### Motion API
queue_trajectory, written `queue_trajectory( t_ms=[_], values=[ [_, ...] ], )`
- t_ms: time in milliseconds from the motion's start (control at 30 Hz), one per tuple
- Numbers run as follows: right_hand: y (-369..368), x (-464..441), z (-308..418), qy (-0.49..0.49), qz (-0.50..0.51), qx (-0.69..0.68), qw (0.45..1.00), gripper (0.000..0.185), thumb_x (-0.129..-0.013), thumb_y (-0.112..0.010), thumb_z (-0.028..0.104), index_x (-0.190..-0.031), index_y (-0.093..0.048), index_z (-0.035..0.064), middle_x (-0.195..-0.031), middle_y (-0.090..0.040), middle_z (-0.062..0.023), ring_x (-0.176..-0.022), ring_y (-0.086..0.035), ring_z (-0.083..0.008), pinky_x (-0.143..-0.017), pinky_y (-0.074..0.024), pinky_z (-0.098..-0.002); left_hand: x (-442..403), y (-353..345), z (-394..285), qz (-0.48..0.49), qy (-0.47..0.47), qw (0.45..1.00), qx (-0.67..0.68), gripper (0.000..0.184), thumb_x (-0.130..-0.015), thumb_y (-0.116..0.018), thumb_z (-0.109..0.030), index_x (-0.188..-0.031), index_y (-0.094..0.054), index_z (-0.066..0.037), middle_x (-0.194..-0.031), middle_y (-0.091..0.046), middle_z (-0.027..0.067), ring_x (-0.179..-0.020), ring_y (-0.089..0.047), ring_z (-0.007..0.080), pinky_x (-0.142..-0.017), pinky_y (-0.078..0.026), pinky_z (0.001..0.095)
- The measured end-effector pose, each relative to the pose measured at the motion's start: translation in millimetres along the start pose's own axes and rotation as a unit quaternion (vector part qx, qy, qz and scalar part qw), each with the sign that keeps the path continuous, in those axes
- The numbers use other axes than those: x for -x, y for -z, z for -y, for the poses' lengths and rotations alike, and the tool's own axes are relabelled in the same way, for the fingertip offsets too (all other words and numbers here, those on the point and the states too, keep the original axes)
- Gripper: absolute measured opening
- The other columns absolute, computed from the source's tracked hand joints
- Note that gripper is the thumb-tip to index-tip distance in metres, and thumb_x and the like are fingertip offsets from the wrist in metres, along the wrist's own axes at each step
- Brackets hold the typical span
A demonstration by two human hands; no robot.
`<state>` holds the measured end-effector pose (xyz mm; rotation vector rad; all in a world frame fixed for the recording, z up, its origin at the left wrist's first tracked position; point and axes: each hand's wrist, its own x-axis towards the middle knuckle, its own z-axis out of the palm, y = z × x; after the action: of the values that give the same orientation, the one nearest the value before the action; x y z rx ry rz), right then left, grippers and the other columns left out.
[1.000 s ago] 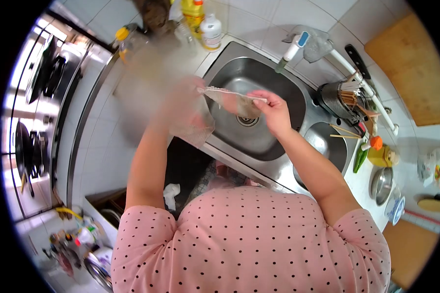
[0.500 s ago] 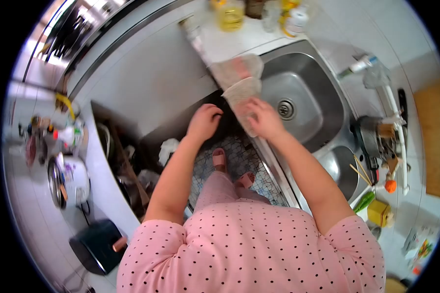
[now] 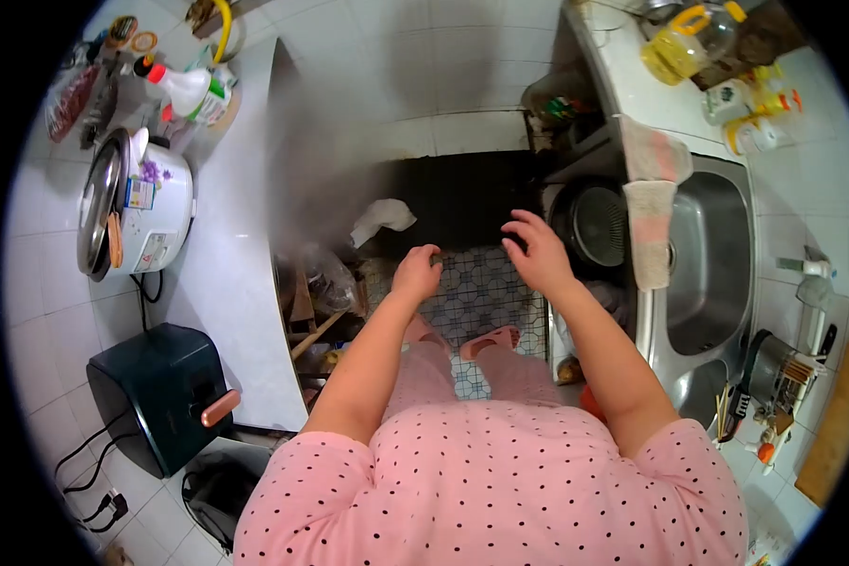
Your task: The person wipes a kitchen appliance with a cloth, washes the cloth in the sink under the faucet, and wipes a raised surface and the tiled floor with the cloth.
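Note:
My left hand (image 3: 417,274) hangs in front of me above the tiled floor (image 3: 481,274), fingers curled loosely; whether anything is in them is hidden. To its right my right hand (image 3: 538,253) is open, fingers apart, holding nothing. A beige and pink cloth (image 3: 653,222) lies draped over the front edge of the metal sink (image 3: 712,255), right of my right hand and not touching it. A crumpled white item (image 3: 385,219) lies beyond my left hand near the black mat (image 3: 472,193).
On the left counter (image 3: 226,255) stand a rice cooker (image 3: 165,208) and a spray bottle (image 3: 184,92); a dark green appliance (image 3: 160,396) is nearer. Oil bottles (image 3: 674,55) stand at back right. A pan (image 3: 596,226) sits in the open cabinet. A grey blur covers part of the left.
The cloth, stretched between both hands earlier, now lies over the sink edge, released. Both hands have come away from it, and the view has turned left, with more of the left counter in sight.

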<state>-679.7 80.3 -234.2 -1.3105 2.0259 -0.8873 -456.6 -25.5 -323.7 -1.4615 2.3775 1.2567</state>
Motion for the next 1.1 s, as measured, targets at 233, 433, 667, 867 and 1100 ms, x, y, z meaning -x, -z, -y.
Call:
queue_trajectory(
  t_ms=[233, 433, 667, 867, 1100],
  values=[
    [-152, -29, -44, -0.004, 0.16, 0.032, 0.987, 0.029, -0.085, -0.066, 0.024, -0.109, -0.068, 0.0076, -0.123, -0.061, -0.0126, -0.106, -0.062, -0.0318, -0.091, -0.0504, -0.0408, -48, -25, 116, 0.009, 0.169, 0.986, -0.012, 0.061, -0.089, -0.064, -0.026, -0.144, -0.04, -0.016, -0.141, -0.047, 0.0177, -0.127, -0.048, 0.0374, -0.104, -0.042, 0.0446],
    [-245, -90, -144, -0.035, 0.262, 0.03, 0.964, 0.028, -0.086, -0.065, 0.025, -0.108, -0.068, 0.0073, -0.116, -0.063, -0.0129, -0.105, -0.062, -0.0324, -0.09, -0.0498, -0.041, -146, -89, 216, 0.011, 0.2, 0.977, -0.076, 0.071, -0.087, -0.067, -0.033, -0.149, -0.034, -0.021, -0.152, -0.03, 0.0211, -0.14, -0.026, 0.0415, -0.115, -0.027, 0.0473],
    [-309, -148, -256, -0.004, 0.306, 0.075, 0.949, 0.031, -0.09, -0.061, 0.024, -0.115, -0.065, 0.0062, -0.117, -0.062, -0.0142, -0.106, -0.061, -0.0325, -0.092, -0.05, -0.0412, -267, -135, 289, -0.07, 0.329, 0.94, -0.062, 0.097, -0.077, -0.071, -0.059, -0.154, -0.019, -0.029, -0.158, -0.006, 0.0271, -0.144, -0.006, 0.0515, -0.115, -0.016, 0.0587],
    [-338, -188, -319, 0.043, 0.246, 0.041, 0.967, 0.037, -0.095, -0.056, 0.025, -0.125, -0.06, 0.0045, -0.132, -0.057, -0.015, -0.117, -0.057, -0.0341, -0.098, -0.0471, -0.042, -325, -201, 316, -0.145, 0.208, 0.963, -0.094, 0.078, -0.085, -0.068, -0.037, -0.15, -0.03, -0.02, -0.148, -0.031, 0.0297, -0.135, -0.034, 0.0478, -0.108, -0.034, 0.0519],
    [-353, -212, -341, 0.105, -0.051, -0.062, 0.991, 0.041, -0.095, -0.053, 0.021, -0.132, -0.054, 0.0044, -0.15, -0.039, -0.0155, -0.139, -0.034, -0.0369, -0.113, -0.0303, -0.0427, -358, -265, 215, -0.156, -0.229, 0.959, 0.062, 0.062, -0.083, -0.065, -0.01, -0.141, -0.044, -0.014, -0.14, -0.044, 0.0276, -0.126, -0.046, 0.0436, -0.104, -0.04, 0.0464]
  ],
)
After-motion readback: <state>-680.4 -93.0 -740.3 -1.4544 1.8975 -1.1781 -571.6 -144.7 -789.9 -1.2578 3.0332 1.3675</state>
